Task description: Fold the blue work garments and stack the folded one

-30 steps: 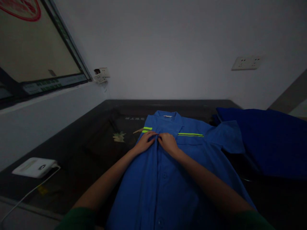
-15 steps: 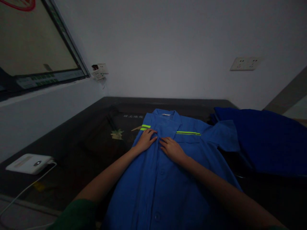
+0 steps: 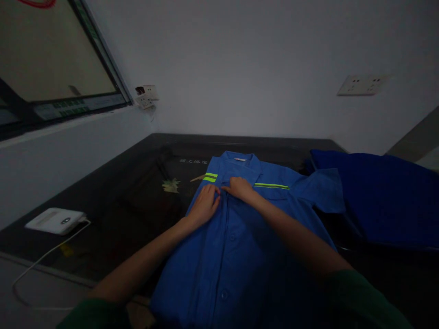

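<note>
A blue short-sleeved shirt with yellow-green stripes lies front up on the dark table, its collar toward the wall. My left hand rests on the shirt beside the front placket, fingers pressed to the cloth below the left stripe. Just across the placket, my right hand is closed on the shirt's front edge below the collar, its fingertips close to those of the left. Buttons show down the front below the hands. What lies between the left fingertips is too small to tell.
Folded dark-blue cloth lies at the right. A white device with a cable sits on the table's left side. Sockets are on the wall, and a window is at the upper left.
My right hand has moved up toward the collar and its fingers have curled in. My left hand has shifted slightly down the shirt. The view has shifted slightly.
</note>
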